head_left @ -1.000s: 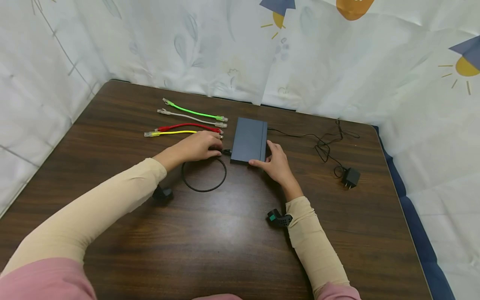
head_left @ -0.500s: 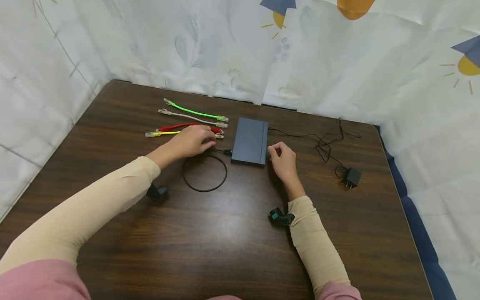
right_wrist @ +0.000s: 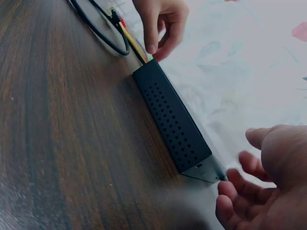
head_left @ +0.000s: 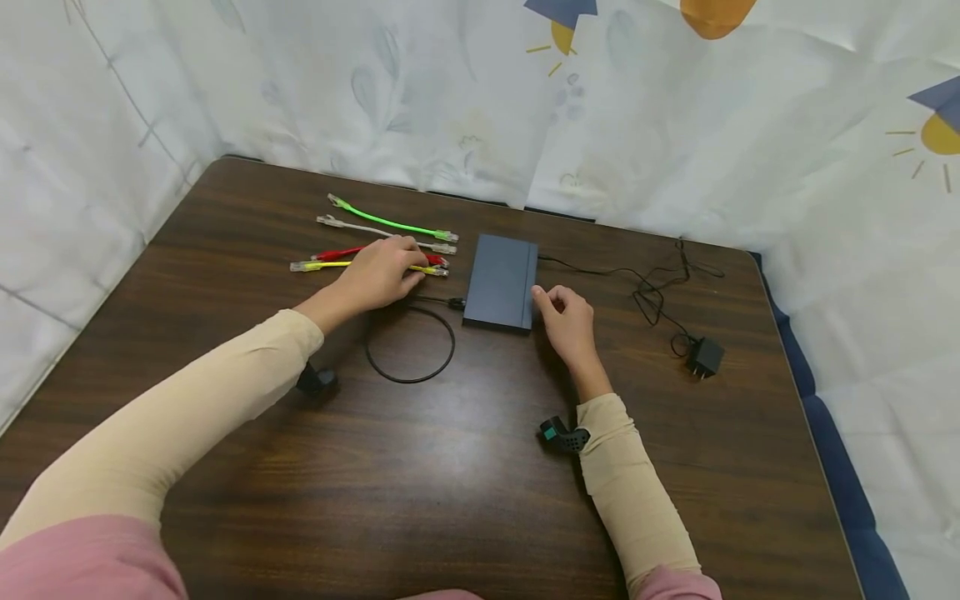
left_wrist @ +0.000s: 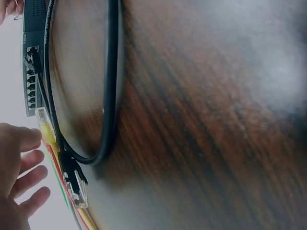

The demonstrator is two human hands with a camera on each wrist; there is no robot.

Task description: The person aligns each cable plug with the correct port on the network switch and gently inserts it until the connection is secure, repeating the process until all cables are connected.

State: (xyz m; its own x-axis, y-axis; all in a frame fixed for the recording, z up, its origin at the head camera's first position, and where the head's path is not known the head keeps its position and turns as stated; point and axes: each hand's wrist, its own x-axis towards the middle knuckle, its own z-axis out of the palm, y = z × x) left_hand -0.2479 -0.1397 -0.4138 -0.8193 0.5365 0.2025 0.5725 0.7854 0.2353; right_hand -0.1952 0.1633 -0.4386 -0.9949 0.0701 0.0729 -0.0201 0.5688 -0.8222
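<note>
Left hand (left_wrist: 9, 165) at lower left, fingers spread, one fingertip at the yellow cable (left_wrist: 47, 133); contact is unclear. Beside it run red (left_wrist: 56, 164) and green cables (left_wrist: 60, 186). A black cable (left_wrist: 111, 72) loops over the wood-grain counter (left_wrist: 201, 139), one end plugged into a dark ported box (left_wrist: 32, 36), upper left.

Five network cables: one bright green cable (head_left: 390, 222), one pale grey cable (head_left: 352, 225), one red cable (head_left: 335, 253), one yellow cable (head_left: 326, 266) and one black looped cable (head_left: 408, 382). One flat, dark blue-grey rectangular box (head_left: 500, 282). One blocky black power adapter (head_left: 705, 357) with one thin black cord (head_left: 585, 271). Two bare hands, one left hand (head_left: 381, 272) and one right hand (head_left: 568, 321). Two black wrist-worn devices (head_left: 564, 435). One dark brown wood-grain bench (head_left: 450, 508).
</note>
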